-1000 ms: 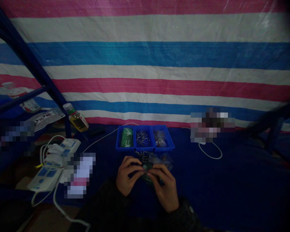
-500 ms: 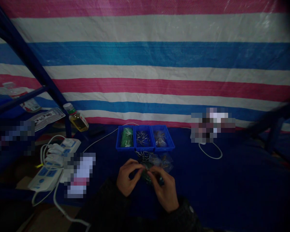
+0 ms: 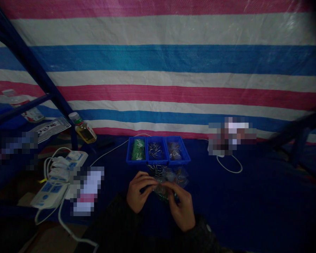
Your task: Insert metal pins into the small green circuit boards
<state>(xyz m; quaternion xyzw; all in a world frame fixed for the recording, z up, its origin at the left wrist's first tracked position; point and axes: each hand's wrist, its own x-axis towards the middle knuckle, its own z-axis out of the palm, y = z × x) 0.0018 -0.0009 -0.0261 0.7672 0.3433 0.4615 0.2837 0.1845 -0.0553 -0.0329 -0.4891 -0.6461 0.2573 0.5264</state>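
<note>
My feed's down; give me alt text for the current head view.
The left hand and right hand pinch what looks like a small clear bag between them over a dark blue table. Just beyond lie metal pins and more clear bags, then three blue trays; a power strip is at left.

Blue table (image 3: 239,203): three bins (image 3: 137,162), metal pieces (image 3: 155,170), clear bags (image 3: 181,178).

Near the far edge of the matt table (image 3: 239,200), smooth plastic bins (image 3: 157,162) hold shiny metal pins (image 3: 155,150); toward the near edge, a crinkled, faintly glossy clear plastic packet (image 3: 160,190); by the left edge, a smooth plastic power strip (image 3: 42,201); behind, lightly shiny woven-plastic sheeting (image 3: 158,31)
</note>
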